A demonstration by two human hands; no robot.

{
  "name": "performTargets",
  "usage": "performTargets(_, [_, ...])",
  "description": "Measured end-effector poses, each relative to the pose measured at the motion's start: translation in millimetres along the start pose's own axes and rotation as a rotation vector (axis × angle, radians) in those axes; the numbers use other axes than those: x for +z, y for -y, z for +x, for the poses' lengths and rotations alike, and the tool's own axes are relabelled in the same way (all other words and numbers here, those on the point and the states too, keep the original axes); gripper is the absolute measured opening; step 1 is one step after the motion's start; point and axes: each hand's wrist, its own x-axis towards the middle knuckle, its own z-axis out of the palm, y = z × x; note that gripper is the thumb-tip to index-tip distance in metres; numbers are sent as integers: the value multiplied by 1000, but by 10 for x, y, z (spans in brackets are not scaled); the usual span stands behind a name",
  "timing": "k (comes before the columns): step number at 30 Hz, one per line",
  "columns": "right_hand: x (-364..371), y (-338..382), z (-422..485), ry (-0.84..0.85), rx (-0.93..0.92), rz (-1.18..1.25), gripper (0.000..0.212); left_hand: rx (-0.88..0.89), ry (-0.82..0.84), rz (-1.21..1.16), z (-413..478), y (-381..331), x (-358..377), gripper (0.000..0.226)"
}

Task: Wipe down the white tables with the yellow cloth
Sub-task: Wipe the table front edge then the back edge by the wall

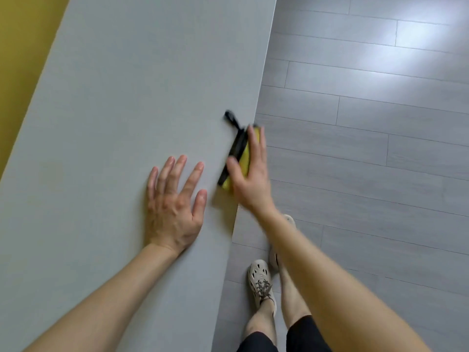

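Note:
A long white table [114, 123] runs from the lower left up to the top middle. Near its right edge lies the folded yellow cloth [245, 154] with a black strip and a black loop sticking out at its far end. My right hand [250, 176] lies on top of the cloth with straight fingers, pressing it to the table; the hand is blurred. My left hand [175, 201] rests flat on the tabletop just left of the cloth, fingers spread, holding nothing.
A grey plank floor [368, 148] fills the right side, with glare at the upper right. My feet in pale shoes [261, 280] stand by the table's right edge. A yellow surface [20, 47] borders the table at the far left.

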Motion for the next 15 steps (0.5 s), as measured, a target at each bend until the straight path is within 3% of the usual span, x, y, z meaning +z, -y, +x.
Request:
performTargets(3, [-140, 49, 941, -58, 17, -34, 78, -2, -6, -3, -1, 3, 9, 56])
performTargets(5, [-144, 69, 1019, -73, 14, -46, 78, -7, -5, -2, 5, 8, 14, 56])
performTargets(9, [72, -8, -218, -97, -42, -6, 78, -10, -13, 5, -2, -1, 7, 56])
performTargets(12, [173, 0, -1412, 15, -9, 38, 81, -9, -20, -5, -1, 3, 14, 55])
performTargets(15, [141, 15, -1277, 32, -4, 40, 77, -9, -20, -8, 6, 2, 3, 55])
